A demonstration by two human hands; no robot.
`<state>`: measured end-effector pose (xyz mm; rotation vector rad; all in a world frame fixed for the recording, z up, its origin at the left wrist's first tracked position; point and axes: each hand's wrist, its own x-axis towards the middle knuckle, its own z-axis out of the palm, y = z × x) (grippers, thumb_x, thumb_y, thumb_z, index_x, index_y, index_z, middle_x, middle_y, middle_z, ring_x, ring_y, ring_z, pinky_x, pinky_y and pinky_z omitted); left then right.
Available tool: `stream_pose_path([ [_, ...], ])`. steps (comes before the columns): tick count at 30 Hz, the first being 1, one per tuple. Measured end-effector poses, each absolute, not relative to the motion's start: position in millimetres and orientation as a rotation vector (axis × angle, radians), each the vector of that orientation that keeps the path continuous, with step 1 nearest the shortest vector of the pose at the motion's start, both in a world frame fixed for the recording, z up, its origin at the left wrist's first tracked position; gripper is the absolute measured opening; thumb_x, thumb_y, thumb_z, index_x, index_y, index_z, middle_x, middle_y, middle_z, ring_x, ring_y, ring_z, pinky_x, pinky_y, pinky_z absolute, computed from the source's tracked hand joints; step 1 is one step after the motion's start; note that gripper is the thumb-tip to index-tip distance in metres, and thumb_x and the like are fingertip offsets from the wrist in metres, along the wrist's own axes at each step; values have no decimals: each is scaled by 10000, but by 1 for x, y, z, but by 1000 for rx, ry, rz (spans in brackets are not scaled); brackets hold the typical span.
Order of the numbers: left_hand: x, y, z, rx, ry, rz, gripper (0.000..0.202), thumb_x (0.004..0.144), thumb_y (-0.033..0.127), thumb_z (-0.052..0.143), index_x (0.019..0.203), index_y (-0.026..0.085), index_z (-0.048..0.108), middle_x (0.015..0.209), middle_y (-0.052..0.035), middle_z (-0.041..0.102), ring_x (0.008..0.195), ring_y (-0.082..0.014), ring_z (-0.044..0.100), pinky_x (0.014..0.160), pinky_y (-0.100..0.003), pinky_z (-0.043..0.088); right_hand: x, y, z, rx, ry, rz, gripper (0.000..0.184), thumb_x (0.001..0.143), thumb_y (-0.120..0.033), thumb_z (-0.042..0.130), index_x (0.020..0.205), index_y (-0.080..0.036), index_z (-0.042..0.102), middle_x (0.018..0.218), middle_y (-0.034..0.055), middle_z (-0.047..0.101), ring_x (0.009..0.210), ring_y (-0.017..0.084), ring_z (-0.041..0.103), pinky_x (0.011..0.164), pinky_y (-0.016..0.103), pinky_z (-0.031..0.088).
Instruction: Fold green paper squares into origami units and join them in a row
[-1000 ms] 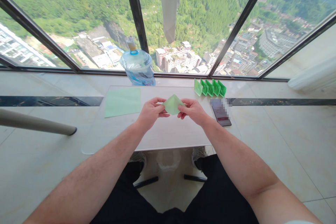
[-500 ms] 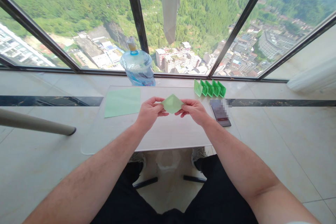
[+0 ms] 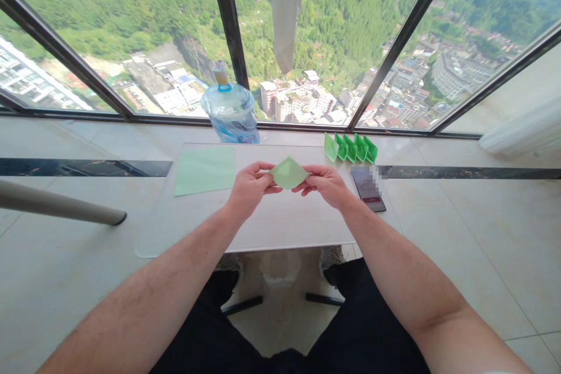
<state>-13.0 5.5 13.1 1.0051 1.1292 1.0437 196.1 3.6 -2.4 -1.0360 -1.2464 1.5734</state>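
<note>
A light green folded paper (image 3: 288, 173), diamond-shaped from above, is held over the middle of a low white table (image 3: 280, 225). My left hand (image 3: 251, 186) pinches its left corner between thumb and fingers. At the opposite corner, my right hand (image 3: 323, 184) grips it the same way. To the left on the table lies a flat stack or sheet of pale green paper (image 3: 204, 170). Several folded green paper pieces (image 3: 349, 148) stand in a row at the back right, the leftmost one paler. The underside of the held paper is hidden.
A phone (image 3: 370, 191) lies at the table's right edge. Behind the table, by the window, stands a large blue water bottle (image 3: 231, 111). A grey pole (image 3: 61, 203) reaches in from the left. My legs and shoes are below the table's front edge.
The right corner of the folded paper shows slightly wider between my fingers. Both hands keep their hold in nearly the same place.
</note>
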Motion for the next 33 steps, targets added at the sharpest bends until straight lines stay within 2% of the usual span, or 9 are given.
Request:
stream_pose_path([
  [12, -13, 6, 11, 1005, 1092, 1058, 278, 690, 270, 739, 930, 152, 663, 725, -32, 741, 665, -178, 709, 755, -385, 625, 194, 5, 0, -1119, -1243, 1533, 328, 744, -285, 678, 1042, -181, 768, 802, 54, 770, 765, 216, 755, 623, 272, 567],
  [27, -17, 10, 5, 978, 1054, 1047, 245, 720, 268, 694, 941, 165, 662, 740, -42, 751, 711, -205, 734, 706, -365, 622, 195, 5, -3, -1123, -1228, 1524, 354, 734, -264, 661, 1058, -165, 765, 803, 68, 776, 764, 230, 759, 635, 286, 570],
  [33, -14, 9, 7, 927, 1075, 1092, 217, 689, 270, 710, 874, 167, 661, 754, -45, 753, 723, -211, 737, 682, -346, 614, 193, 5, -3, -1115, -1235, 1519, 345, 737, -287, 674, 1050, -183, 774, 783, 54, 771, 751, 218, 756, 626, 277, 560],
])
